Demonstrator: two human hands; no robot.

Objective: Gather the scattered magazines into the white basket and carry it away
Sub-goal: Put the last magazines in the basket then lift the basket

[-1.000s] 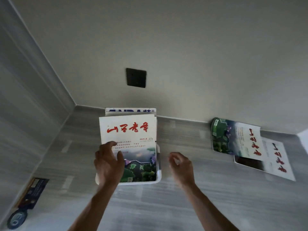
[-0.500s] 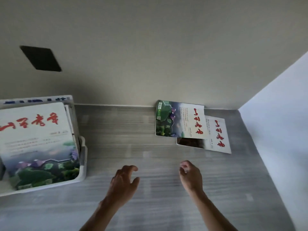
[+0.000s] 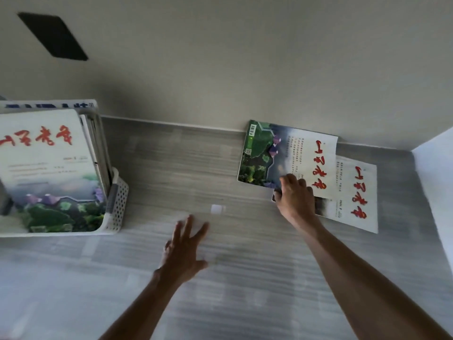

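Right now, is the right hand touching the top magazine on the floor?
Touching. The head view shows the right hand with its fingers lying on the top magazine's near edge.

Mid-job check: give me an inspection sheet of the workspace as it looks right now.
Surface: grey wood-grain floor, small pale patch.
Job's things: white basket at left, magazines in it; two magazines lie overlapped by the wall, top magazine over lower magazine.
Clutter: nothing seen.
Grippers: right hand on the two magazines' near edges, grasp unclear; left hand open, fingers spread above floor.
Cables: nothing seen.
Surroundings: beige wall, dark wall plate, white panel at right.
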